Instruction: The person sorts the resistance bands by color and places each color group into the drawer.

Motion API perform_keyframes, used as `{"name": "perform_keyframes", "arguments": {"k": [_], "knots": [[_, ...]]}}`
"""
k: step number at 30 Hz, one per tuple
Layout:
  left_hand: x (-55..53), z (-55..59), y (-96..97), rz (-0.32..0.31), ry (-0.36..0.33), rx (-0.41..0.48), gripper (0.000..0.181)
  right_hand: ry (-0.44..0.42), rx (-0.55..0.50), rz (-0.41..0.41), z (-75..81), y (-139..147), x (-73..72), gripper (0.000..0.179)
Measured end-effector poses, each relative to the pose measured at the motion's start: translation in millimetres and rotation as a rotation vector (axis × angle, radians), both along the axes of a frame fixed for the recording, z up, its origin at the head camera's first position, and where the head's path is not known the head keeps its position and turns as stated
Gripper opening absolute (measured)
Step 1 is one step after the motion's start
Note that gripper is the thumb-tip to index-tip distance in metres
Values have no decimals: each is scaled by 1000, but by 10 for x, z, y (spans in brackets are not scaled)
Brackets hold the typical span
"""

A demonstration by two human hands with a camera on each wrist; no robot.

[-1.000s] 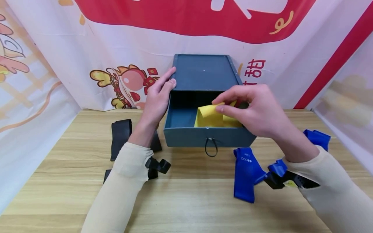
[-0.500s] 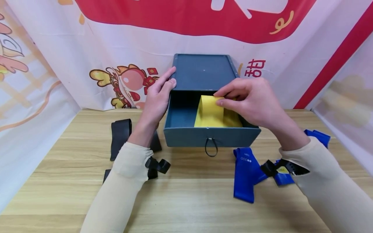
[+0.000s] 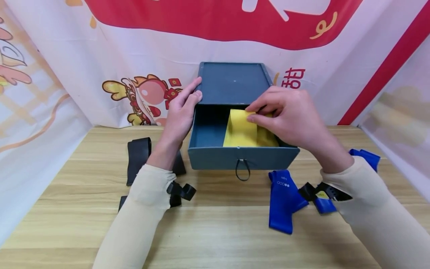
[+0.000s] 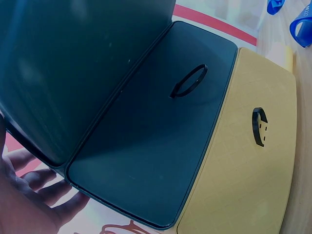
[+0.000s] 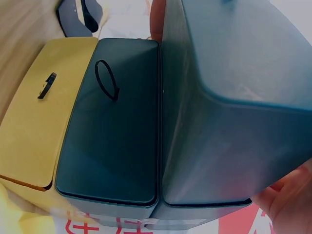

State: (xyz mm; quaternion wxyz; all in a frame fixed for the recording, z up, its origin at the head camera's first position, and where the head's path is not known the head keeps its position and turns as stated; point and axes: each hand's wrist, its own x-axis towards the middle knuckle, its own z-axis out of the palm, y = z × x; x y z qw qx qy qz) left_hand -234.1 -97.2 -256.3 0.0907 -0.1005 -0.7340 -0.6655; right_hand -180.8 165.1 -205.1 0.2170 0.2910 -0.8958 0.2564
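- My right hand (image 3: 289,118) is pinching the folded, yellow, rubbery-looking band (image 3: 242,130) inside the blue, boxy, plastic-looking drawer (image 3: 215,158).
- My left hand (image 3: 179,114), fingers extended, is resting left of the drawer.
- I should be pinching lightly, avoiding creases.

Wide yellow strip (image 3: 242,129), bent over in a loop, stood in ctr-R part of open dk blue-gray drawer (image 3: 215,158).

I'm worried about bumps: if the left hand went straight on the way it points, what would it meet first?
Probably the box: the left hand seems to touch its left side, though depth is unclear.
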Motion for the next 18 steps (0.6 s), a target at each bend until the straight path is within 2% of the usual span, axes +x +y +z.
{"name": "perform_keyframes", "arguments": {"k": [9, 18], "knots": [[-5, -6, -6, -8, 2, 3, 47, 59, 40, -42, 1, -4, 22, 15], [-12, -12, -8, -6, 7, 5, 47, 74, 9, -37, -15, 12, 15, 16]]}}
